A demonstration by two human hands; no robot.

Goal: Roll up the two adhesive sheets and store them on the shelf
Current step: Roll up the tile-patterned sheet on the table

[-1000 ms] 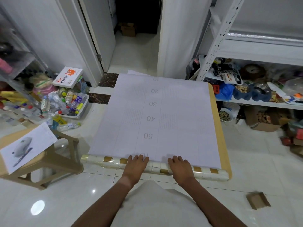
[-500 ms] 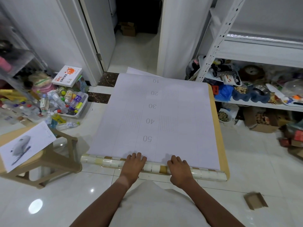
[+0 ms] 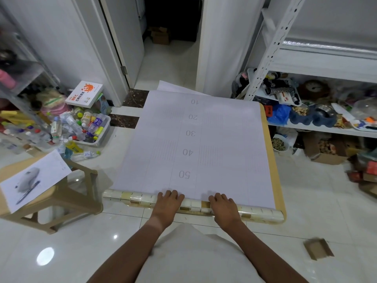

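Observation:
A large adhesive sheet (image 3: 204, 144) lies backing side up on a small wooden table (image 3: 273, 170), printed with numbers 10 to 50. Its near end is wound into a roll (image 3: 134, 198) with a cream and gold tile pattern, lying along the table's front edge. My left hand (image 3: 166, 205) and my right hand (image 3: 224, 207) both press down on the roll's middle, fingers spread over it. A corner of a second sheet (image 3: 173, 86) pokes out from under the far end. The white metal shelf (image 3: 306, 64) stands to the right.
A beige stool (image 3: 67, 197) with a printed paper on it stands at the left. Behind it sits a tub of bottles (image 3: 85, 127). Cardboard boxes and clutter fill the floor under the shelf. A small cardboard piece (image 3: 318, 249) lies on the floor at right. An open doorway is straight ahead.
The roll has advanced a little away from me under both hands, covering the number nearest me; 50 is now the closest visible number.

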